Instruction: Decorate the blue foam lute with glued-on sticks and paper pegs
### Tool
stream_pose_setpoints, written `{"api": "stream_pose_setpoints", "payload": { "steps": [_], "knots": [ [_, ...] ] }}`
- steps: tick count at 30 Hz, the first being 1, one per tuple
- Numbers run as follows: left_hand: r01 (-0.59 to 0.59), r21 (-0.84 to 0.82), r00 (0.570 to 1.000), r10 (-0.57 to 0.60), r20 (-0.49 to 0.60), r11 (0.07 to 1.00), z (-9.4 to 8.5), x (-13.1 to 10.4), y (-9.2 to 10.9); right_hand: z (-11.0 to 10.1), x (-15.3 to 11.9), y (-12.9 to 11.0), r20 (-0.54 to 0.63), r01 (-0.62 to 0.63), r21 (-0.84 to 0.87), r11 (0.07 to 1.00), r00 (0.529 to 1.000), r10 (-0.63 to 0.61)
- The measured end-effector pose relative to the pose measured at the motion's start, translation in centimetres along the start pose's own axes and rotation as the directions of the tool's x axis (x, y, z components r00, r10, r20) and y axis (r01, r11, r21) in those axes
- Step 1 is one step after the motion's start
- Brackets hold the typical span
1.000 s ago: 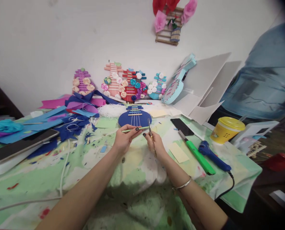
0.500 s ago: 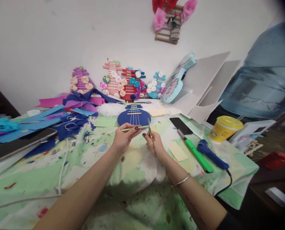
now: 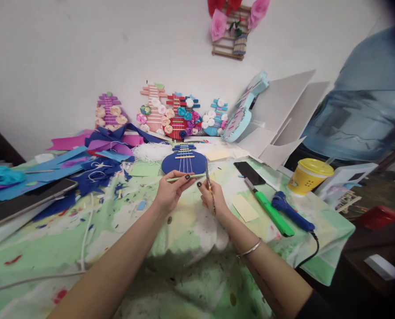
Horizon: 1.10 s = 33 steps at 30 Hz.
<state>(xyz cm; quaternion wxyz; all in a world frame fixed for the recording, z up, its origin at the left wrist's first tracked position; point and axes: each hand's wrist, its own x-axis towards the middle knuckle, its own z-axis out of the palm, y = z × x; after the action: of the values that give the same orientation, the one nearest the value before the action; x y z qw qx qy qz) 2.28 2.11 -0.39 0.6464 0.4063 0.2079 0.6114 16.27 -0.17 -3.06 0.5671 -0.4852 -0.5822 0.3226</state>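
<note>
My left hand (image 3: 170, 194) pinches a thin pale green strip (image 3: 200, 176) between thumb and fingers, holding it level above the table. In my right hand (image 3: 214, 197) is a pair of slim scissors (image 3: 207, 178) with gold-toned handles, blades pointing up. The strip's right end meets the blades; whether they cut into it is too small to tell. Just behind both hands lies a dark blue lute-shaped craft piece (image 3: 184, 163) with white strings and pale crossbars. My fingers partly cover its lower edge.
A green cutter (image 3: 273, 212), a blue glue gun (image 3: 292, 212), a black phone (image 3: 249, 173) and a yellow-lidded cup (image 3: 308, 177) lie to the right. Coloured felt scraps (image 3: 99, 170) and a tablet-like device (image 3: 28, 204) are left. Decorated lutes (image 3: 177, 115) lean on the wall.
The scissor handles look closer together than before. The strip stays in my left hand at nearly the same spot. The whole view has shifted slightly.
</note>
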Motion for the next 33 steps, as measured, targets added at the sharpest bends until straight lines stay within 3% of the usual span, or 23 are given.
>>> {"api": "stream_pose_setpoints", "payload": {
  "steps": [6,11,19,23,28,33],
  "knots": [
    [0.014,-0.007,1.000,-0.014,-0.013,1.000,-0.2,0.1,0.0,-0.3,-0.2,-0.6,0.043,-0.003,0.128,0.992,0.999,-0.002],
    [0.088,0.115,0.996,-0.086,-0.019,0.989,-0.2,-0.1,0.0,-0.4,-0.3,-1.0,0.008,-0.008,0.267,0.964,1.000,0.006],
    [0.216,0.204,0.976,-0.218,-0.011,0.955,0.0,-0.4,-0.2,-0.8,-0.9,-1.5,-0.041,0.001,0.232,0.973,0.999,0.009],
    [0.245,0.175,0.969,-0.244,-0.028,0.953,-0.2,-0.4,-0.3,-0.9,-1.0,-1.8,-0.024,-0.082,0.277,0.957,0.995,0.093],
    [0.254,0.098,0.965,-0.258,0.036,0.962,-0.3,-0.8,-0.3,-1.0,-0.9,-2.7,0.001,-0.198,0.282,0.939,0.979,0.206],
    [0.275,0.031,0.957,-0.270,-0.109,0.961,-1.0,-0.9,-0.1,-2.3,0.3,-3.4,0.160,-0.364,0.111,0.925,0.925,0.345]
  ]
}}
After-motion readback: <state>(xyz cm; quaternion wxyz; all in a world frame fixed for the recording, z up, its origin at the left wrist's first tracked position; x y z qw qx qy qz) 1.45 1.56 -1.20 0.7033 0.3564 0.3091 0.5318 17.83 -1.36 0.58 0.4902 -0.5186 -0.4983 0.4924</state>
